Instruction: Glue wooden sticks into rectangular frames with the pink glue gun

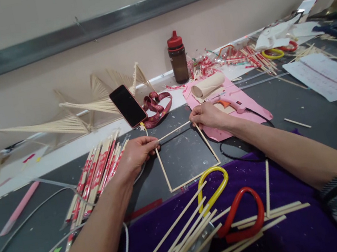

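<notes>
A square frame of thin wooden sticks (168, 179) lies on the dark grey table (320, 134). My left hand (137, 154) pinches the frame's far left corner, fingers closed on the top stick. At the far right corner my right hand (206, 116) is closed on the same top stick (172, 131). Beside my left wrist sits a bundle of red-wrapped chopsticks (97, 175). Just behind my right hand an orange and white glue gun (233, 106) rests on a pink sheet (255, 112).
Loose sticks (181, 236) and scissors with one yellow and one red handle (231, 206) lie on purple cloth (288, 235) near me. A black phone (127, 106), a red lanyard (157, 106), a brown bottle (178, 58), stick fan structures (69, 117) and papers (325, 74) stand farther back.
</notes>
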`<state>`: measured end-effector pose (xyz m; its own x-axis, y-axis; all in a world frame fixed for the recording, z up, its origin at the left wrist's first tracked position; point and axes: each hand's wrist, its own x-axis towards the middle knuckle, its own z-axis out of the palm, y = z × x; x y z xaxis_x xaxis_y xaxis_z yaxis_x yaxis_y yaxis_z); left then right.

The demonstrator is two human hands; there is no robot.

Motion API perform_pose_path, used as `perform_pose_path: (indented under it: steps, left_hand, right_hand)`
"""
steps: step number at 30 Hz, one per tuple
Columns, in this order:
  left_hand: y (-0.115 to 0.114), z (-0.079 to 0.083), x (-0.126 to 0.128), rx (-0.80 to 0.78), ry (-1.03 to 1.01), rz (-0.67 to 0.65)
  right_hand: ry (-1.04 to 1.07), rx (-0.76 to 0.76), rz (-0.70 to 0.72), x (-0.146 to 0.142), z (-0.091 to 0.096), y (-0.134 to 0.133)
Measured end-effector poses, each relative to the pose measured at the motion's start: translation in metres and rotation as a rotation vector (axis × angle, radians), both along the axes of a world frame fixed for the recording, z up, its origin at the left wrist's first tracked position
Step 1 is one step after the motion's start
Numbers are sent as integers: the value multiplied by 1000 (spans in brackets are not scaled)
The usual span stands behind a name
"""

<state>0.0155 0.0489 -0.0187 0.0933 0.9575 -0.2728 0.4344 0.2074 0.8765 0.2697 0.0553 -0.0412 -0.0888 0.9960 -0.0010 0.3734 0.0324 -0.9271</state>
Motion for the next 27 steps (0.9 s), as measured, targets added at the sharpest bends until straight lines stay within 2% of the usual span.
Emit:
perform_pose_path:
  steps: [5,10,17,27]
  left_hand:
    - [1,0,-2,-22,-111,41]
    - [3,0,-7,-68,-195,73]
    - [2,-1,-11,-91,-166,25]
    - [1,5,-9,-90,-186,58]
  right_hand:
    - [43,-16,-42,0,6,-4]
    - [60,-19,-22,-1,4,-4]
    - [156,-51,-15,-3,0,-2]
    - [143,-27,-3,-4,-1,-3]
